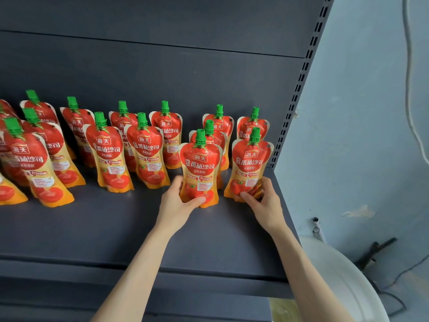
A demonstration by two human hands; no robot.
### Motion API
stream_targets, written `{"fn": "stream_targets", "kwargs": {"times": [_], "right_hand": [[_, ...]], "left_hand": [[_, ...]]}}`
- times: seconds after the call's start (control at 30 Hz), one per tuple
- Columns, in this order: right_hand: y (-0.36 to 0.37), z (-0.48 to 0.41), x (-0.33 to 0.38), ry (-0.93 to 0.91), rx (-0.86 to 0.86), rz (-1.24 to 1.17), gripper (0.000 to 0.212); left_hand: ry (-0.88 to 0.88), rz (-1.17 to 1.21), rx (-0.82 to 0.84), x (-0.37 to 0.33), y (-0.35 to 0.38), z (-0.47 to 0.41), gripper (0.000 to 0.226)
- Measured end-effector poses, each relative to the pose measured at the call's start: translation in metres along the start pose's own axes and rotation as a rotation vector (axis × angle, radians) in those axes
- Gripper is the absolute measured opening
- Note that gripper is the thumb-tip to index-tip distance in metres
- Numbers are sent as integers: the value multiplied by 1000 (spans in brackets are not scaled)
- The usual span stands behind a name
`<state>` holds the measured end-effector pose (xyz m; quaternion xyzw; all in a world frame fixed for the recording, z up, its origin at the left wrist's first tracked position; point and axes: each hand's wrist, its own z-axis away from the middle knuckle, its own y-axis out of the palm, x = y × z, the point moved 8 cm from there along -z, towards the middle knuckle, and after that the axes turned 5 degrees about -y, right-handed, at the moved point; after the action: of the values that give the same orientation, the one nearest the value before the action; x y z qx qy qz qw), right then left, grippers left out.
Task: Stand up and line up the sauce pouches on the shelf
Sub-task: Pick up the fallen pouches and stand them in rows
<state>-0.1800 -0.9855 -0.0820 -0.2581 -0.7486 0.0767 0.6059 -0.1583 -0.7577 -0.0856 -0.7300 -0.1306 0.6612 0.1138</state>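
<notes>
Several red-and-orange tomato sauce pouches with green caps stand in rows on the dark grey shelf [116,228]. My left hand [178,201] grips the base of one upright front pouch [200,168], thumb across its front. My right hand [264,201] holds the bottom of the rightmost front pouch [250,163], which also stands upright near the shelf's right end. Behind these two stand more pouches [218,126]. Further left, pouches [109,154] stand in loose rows, some leaning.
The shelf's slotted upright [299,89] bounds the right end, with a pale blue wall [359,112] beyond. A white round object [343,282] sits below right. Bare shelf surface lies in front of the pouches up to the front edge [162,273].
</notes>
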Motion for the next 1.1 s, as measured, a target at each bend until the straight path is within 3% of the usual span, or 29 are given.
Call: {"fn": "stream_targets", "kwargs": {"times": [0.4, 0.6, 0.7, 0.87, 1.1], "right_hand": [[-5, 2, -1, 21, -33, -16, 53], [-12, 15, 0, 1, -43, 38, 59], [-18, 31, 7, -66, -56, 133, 49], [-17, 64, 42, -182, -54, 207, 25], [43, 127, 121, -383, 34, 308, 19]], "left_hand": [[-33, 2, -12, 0, -1, 3, 61], [16, -44, -160, -8, -13, 24, 66], [56, -101, -251, -7, -28, 48, 53], [154, -240, -228, -19, -54, 85, 24], [351, -423, -247, -44, -133, 142, 21]]}}
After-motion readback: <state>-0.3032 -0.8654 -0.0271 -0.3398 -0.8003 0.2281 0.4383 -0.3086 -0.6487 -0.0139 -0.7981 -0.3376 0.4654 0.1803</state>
